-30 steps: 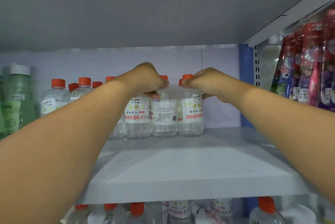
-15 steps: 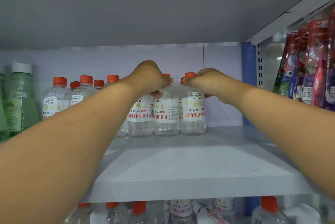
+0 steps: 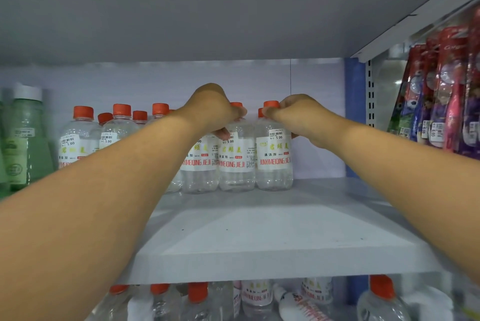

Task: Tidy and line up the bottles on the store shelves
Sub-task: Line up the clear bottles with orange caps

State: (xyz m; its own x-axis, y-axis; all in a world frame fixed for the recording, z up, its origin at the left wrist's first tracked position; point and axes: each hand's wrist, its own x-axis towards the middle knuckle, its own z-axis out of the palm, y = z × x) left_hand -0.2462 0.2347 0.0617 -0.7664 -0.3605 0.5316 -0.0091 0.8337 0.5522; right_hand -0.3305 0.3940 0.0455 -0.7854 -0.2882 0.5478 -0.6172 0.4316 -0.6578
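Grey shelving fills the view, one board overhead and a bare grey shelf [image 3: 259, 237] running out in front at chest height. Nearest, under its front edge, a lower shelf holds more clear bottles with orange caps [image 3: 197, 294], some upright and one white bottle [image 3: 298, 307] lying on its side, all blurred. Both bare forearms reach over the shelf toward the back.

At the rear of the shelf stands a row of clear bottles with white labels in red lettering. The left hand [image 3: 215, 110] curls over the top of the middle bottle [image 3: 235, 162], its fingers wrapped round the neck so that only a sliver of orange cap shows. The right hand [image 3: 298, 118] grips the end bottle [image 3: 274, 162] at its shoulder, thumb pressed just below the orange cap [image 3: 271, 104], fingers curled behind. These two bottles stand upright and touch side by side; another one [image 3: 198, 164] stands touching the middle bottle on its left, partly hidden by the left wrist. One more orange cap peeps out between the two hands, behind the front row.

Farther left, past the left arm, more capped bottles [image 3: 80, 136] stand in a looser cluster, and beyond them a tall green bottle [image 3: 26, 136] with a white cap. Off to the right, on the next bay, hang packets of toothbrushes [image 3: 441, 97] with price stickers.
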